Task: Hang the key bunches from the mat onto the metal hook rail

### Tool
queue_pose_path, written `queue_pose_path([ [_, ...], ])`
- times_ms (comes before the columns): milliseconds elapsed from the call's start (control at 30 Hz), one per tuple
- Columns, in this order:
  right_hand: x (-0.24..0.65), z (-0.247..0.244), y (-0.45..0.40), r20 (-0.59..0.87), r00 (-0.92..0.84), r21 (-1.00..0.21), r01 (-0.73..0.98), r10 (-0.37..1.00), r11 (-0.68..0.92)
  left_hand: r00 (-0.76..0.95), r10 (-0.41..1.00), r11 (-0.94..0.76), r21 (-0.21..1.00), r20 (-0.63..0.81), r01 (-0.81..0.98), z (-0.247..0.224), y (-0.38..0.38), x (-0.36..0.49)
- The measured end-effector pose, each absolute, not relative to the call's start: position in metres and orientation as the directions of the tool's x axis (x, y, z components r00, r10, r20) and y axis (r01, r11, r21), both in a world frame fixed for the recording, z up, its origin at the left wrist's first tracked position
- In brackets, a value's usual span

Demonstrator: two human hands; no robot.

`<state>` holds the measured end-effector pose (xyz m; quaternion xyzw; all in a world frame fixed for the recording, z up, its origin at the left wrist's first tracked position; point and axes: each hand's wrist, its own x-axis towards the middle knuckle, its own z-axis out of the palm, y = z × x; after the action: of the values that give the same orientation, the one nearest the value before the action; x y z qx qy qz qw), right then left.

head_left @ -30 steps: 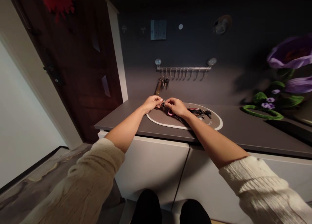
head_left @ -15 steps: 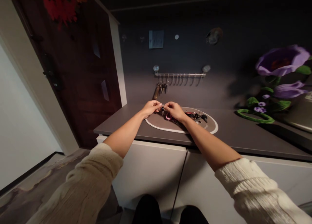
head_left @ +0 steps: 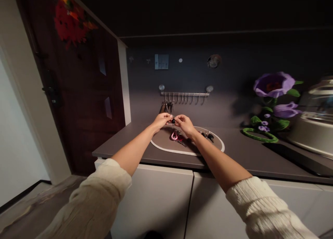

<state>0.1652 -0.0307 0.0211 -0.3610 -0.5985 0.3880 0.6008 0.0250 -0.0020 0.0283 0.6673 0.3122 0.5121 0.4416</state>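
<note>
My left hand (head_left: 162, 122) and my right hand (head_left: 184, 124) meet above an oval mat (head_left: 166, 145) with a white rim. Both pinch a small key ring (head_left: 173, 121) between them; a black bead and thin metal parts hang from it. Beneath my hands a pink loop keychain (head_left: 174, 136) lies on the mat with keys beside it. More keys and dark fobs (head_left: 208, 136) rest on the mat to the right, partly behind my right forearm. On the wall, a clear hook rail (head_left: 185, 94) bears bunches of keys (head_left: 168, 105) on its left hooks.
Purple felt flowers (head_left: 274, 85) with a green ring base stand on the counter (head_left: 239, 156) at the right, beside a white and clear appliance (head_left: 314, 128). A dark door (head_left: 85, 111) is at the left. White cabinet doors (head_left: 153, 197) are below.
The view has tilted up and shifted slightly right. My hands, still together at the key ring, are now clear of the pink keychain, which shows more fully on the mat.
</note>
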Motion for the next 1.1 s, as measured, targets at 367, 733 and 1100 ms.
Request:
queue_pose_path([
  [367, 0.189, 0.045, -0.011, 0.418, 0.066, -0.905, -0.054, 0.906, 0.422, 0.101, 0.858, -0.511, 0.818, 0.504, 0.264, 0.005, 0.014, 0.041],
  [733, 0.182, 0.089, 0.021, 0.377, 0.193, -0.914, -0.079, 0.906, 0.397, 0.337, 0.694, -0.640, 0.330, 0.637, 0.694, -0.003, 0.011, 0.038],
  [1100, 0.172, 0.110, 0.041, 0.250, 0.359, -0.948, -0.097, 0.899, 0.302, 0.381, 0.683, -0.646, 0.272, 0.622, 0.713, -0.001, 0.012, 0.037],
])
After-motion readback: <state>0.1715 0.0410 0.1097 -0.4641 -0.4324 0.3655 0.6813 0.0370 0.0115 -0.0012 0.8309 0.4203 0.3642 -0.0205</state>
